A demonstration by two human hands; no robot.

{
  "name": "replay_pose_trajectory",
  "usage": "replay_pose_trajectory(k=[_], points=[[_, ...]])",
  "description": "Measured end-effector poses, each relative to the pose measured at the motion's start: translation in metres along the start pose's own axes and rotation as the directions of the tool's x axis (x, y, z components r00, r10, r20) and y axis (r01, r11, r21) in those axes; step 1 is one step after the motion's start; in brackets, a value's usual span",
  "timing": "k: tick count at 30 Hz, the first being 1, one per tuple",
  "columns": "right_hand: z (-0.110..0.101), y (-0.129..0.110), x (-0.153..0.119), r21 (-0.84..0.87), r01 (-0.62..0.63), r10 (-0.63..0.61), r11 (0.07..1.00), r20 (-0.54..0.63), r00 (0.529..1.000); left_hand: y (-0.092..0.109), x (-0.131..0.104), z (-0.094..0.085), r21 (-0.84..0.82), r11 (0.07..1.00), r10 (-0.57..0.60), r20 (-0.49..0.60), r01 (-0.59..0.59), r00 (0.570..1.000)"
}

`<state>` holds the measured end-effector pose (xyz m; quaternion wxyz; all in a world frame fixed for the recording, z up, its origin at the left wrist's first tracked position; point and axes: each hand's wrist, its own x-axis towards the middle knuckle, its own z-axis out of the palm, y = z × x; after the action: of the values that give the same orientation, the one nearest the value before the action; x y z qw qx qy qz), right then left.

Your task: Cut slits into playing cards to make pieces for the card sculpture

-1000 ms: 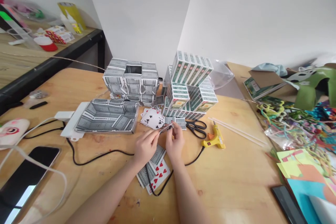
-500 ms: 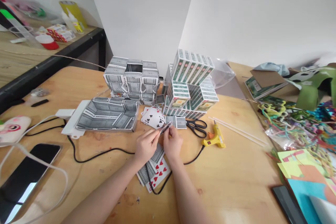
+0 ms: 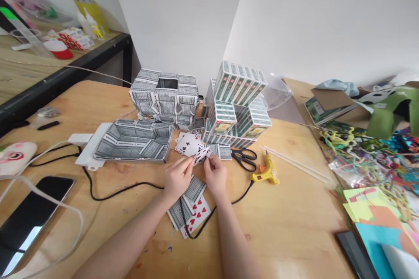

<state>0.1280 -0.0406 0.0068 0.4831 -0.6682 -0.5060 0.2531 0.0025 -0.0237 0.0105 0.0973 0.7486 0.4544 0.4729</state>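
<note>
Between my two hands is a playing card [image 3: 202, 153], its face with black pips partly showing. My left hand [image 3: 179, 176] pinches its left side, and my right hand [image 3: 216, 174] pinches its right side. Just behind it, face-up cards [image 3: 188, 144] lie in a loose pile. Under and in front of my hands, more cards [image 3: 199, 216] are spread, some back up and one with red hearts. An open tray made of cards [image 3: 134, 141] stands to the left. Two joined cards [image 3: 224, 151] lie behind my right hand.
A card-covered box [image 3: 165, 100] and stacked card packs [image 3: 225, 117] stand at the back. Black scissors [image 3: 245, 159] and a yellow glue gun [image 3: 266, 171] lie right, its cable looping below my hands. A phone [image 3: 32, 218] lies left; craft scraps [image 3: 376, 209] fill the right.
The held card has turned from nearly edge-on so that its pip side shows more. Both hands have shifted slightly, and my left hand has moved a little left.
</note>
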Motion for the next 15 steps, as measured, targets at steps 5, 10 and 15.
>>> replay_pose_trajectory(k=[5,10,15], points=[[0.010,0.005,-0.009,-0.350,0.039,-0.108,0.936,-0.180,0.978,0.006,-0.003,0.001,-0.008,0.998,0.067,0.086,-0.067,0.994],[0.008,0.002,-0.007,-0.222,0.034,-0.079,0.974,-0.199,0.977,0.007,-0.001,0.000,-0.008,0.998,0.065,0.036,-0.064,0.997],[-0.001,0.000,-0.001,-0.098,0.051,-0.057,0.994,-0.060,0.997,0.006,0.002,-0.002,-0.034,0.999,0.024,-0.005,-0.024,1.000]])
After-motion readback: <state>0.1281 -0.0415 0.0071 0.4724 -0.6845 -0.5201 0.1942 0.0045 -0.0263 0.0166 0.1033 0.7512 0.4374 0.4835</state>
